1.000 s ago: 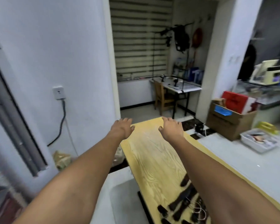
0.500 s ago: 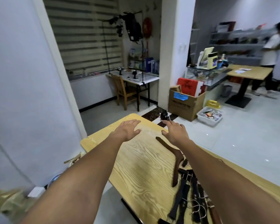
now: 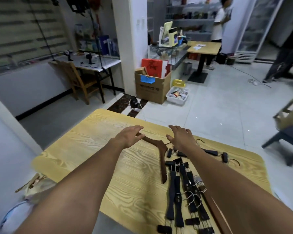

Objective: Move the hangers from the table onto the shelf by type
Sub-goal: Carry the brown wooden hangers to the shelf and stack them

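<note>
Where the right forearm (image 3: 227,183) crosses the table (image 3: 85,149), it hides part of the black clip hangers (image 3: 172,196), which the bottom edge also cuts off. Beyond lies a brown wooden hanger (image 3: 162,154), its far tip under the left hand (image 3: 127,136); the right hand (image 3: 182,139) is beside it, both grips wide, holding nothing, contact unclear.

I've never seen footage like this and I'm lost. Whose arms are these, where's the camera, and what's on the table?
No machine here: a person wears a wide-angle camera on the head, so you look down along their own arms. The left hand and right hand are open and hold nothing, stretched over a pale wooden table. On it lie a brown wooden hanger and a heap of black clip hangers. The room behind is only background.
</note>
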